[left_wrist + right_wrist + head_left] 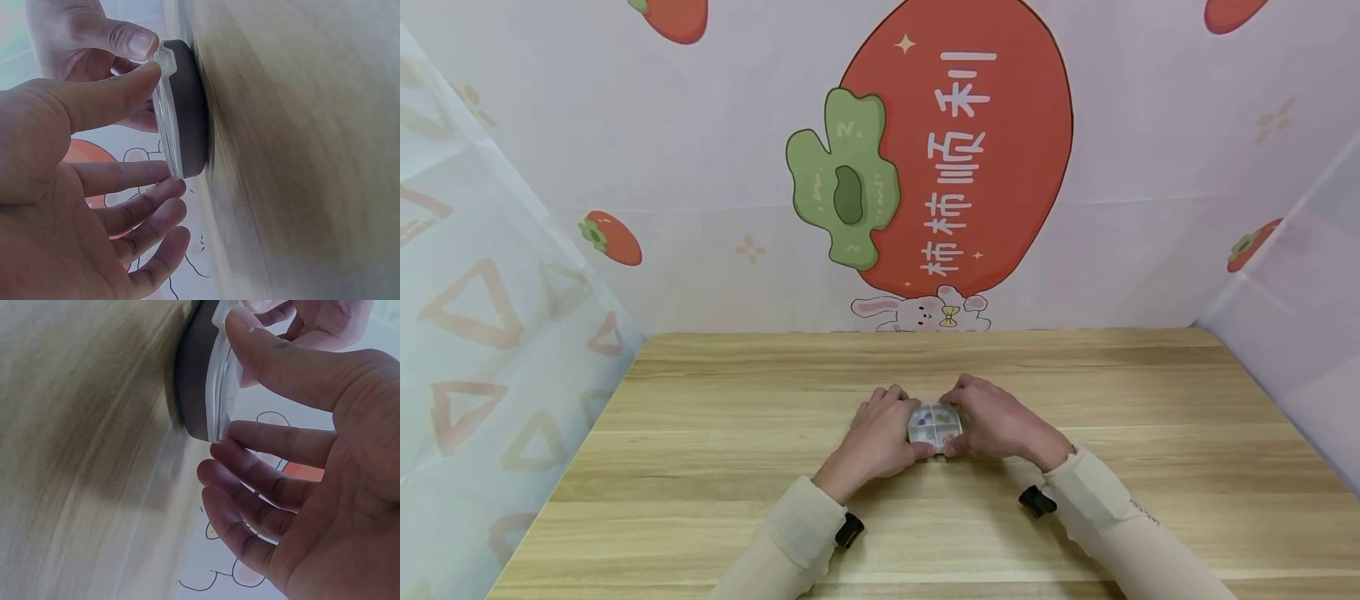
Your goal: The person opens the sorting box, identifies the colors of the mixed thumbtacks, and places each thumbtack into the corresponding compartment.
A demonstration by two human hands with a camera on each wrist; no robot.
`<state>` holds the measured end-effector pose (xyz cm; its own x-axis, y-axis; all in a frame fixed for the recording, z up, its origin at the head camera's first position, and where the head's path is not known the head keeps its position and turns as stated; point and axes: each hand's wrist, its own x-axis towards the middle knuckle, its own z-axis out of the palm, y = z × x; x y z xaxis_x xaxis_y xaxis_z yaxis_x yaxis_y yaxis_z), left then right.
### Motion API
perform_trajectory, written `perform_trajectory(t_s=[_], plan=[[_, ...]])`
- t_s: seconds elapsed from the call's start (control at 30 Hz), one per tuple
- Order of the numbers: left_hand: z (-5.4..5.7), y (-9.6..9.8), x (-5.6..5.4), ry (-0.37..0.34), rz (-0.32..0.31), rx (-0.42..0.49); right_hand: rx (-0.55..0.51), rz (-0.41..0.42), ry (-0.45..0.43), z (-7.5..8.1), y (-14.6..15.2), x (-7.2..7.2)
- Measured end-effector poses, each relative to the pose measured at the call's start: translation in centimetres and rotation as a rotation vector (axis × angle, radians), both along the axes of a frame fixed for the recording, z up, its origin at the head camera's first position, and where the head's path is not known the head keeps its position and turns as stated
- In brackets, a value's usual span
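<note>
A small rounded pill box [935, 427] with a clear lid and a dark grey base [189, 115] rests on the table, in the middle of the head view. White dividers split it into compartments, and small coloured bits show through the lid, too small to identify. My left hand [882, 433] grips its left side, thumb at the near edge and forefinger at the far edge. From the right, my right hand [997, 422] holds it the same way, thumb and forefinger at the clear lid's rim [219, 394]. Both thumbs lie close together at the near edge.
The wooden table [700, 467] runs back to a wall cloth [737, 275] printed with a large persimmon and a rabbit. More printed cloth [497, 333] hangs at the left. Each wrist carries a small black device [1038, 501] at the cuff.
</note>
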<state>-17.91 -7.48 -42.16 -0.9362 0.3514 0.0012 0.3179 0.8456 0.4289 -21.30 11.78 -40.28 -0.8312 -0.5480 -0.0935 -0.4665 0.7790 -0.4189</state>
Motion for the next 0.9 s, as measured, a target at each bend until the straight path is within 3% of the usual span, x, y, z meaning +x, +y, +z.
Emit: perform_trajectory(t_s=[0.57, 0.9], plan=[[0.15, 0.05, 0.16, 0.019, 0.008, -0.013, -0.091, -0.028, -0.014, -0.82, 0.37, 0.30], [0.00, 0.15, 0.12, 0.020, 0.016, -0.007, -0.072, -0.036, 0.017, -0.97, 0.20, 0.61]])
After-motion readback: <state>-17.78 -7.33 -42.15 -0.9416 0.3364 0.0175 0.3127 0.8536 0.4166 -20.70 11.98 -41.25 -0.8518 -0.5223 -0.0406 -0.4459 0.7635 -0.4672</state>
